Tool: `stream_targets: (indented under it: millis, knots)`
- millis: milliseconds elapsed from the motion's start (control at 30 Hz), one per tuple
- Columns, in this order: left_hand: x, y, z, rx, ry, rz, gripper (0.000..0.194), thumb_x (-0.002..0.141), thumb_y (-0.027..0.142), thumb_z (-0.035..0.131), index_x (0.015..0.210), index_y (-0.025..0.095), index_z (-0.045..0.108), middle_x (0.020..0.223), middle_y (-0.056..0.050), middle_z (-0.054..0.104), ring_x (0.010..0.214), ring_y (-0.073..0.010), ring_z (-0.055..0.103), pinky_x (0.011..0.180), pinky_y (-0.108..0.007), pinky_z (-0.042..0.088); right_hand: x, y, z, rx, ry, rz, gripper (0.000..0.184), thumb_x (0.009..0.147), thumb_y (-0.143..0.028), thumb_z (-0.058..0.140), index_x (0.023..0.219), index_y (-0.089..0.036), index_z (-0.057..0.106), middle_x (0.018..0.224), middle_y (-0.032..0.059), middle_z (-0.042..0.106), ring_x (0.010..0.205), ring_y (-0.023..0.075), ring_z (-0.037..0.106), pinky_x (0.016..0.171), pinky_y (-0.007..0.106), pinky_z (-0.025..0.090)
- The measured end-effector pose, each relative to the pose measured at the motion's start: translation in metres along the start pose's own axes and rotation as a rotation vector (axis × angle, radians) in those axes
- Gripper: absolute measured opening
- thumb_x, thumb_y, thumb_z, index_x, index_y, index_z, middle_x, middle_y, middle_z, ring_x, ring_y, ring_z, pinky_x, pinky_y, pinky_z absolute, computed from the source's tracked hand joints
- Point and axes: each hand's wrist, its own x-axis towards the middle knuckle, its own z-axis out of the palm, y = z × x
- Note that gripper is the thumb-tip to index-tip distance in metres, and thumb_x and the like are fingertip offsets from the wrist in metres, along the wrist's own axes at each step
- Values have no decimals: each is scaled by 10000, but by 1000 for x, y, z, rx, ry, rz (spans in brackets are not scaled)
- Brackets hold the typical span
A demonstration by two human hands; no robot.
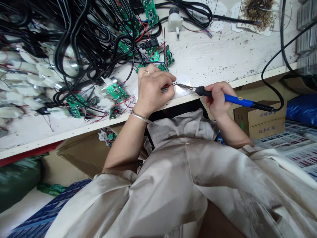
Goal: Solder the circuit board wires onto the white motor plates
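Note:
My right hand point(219, 97) is closed around the blue and black handle of a soldering iron point(237, 100). The iron points left, its metal tip close to the fingertips of my left hand point(156, 87). Those fingers pinch a thin wire point(174, 84), whose end is at or beside the tip; whether they touch is hard to see. Under the tip, a round whitish disc point(183, 82) lies near the table's front edge. Green circuit boards point(155, 54) with red and blue wires sit just beyond my left hand.
Bundled black cables point(81, 39) and white plastic parts point(27, 82) crowd the left of the white table point(210, 61). A white motor-like part point(175, 21) stands at the back, near a pad of brown shavings point(257, 11). The iron's cord point(268, 62) loops on the right above a cardboard box point(260, 119).

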Motion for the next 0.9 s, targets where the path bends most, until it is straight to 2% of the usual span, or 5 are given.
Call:
stream_targets:
  millis: [267,500,633,733,900]
  knots:
    - [2,3,-1,-10,-2,-10,139,849,219,625,736,291,589,981,7,767,1013,-275,633,1048,-596,415,-2,2,-5,-44,-40,18,447,950,-622,522,829,-232,703,488,-75,511,417,86,538,494,267,523]
    - [2,3,0,34,17,3,157,835,203,625,712,289,580,997,14,780,988,-275,634,994,-581,439,0,3,-6,25,22,-34,420,962,-596,522,819,-236,685,473,-82,491,376,71,508,433,232,455]
    - [2,2,0,38,16,2,153,837,217,634,716,291,578,992,14,781,989,-278,634,995,-586,441,-1,3,-5,-13,4,-9,448,959,-621,505,813,-238,687,474,-80,498,380,77,510,436,244,462]
    - [2,3,-1,37,13,7,153,854,227,626,722,292,584,999,17,778,992,-274,636,993,-586,441,-2,3,-4,-3,45,-28,427,958,-615,515,816,-249,683,461,-86,481,359,74,487,414,239,438]
    - [-2,2,-1,-8,-10,14,147,953,352,591,827,287,628,1030,4,768,1039,-269,631,1028,-598,403,-3,7,-2,-39,121,-56,402,988,-593,473,868,-260,662,472,-82,475,326,84,426,364,250,367]
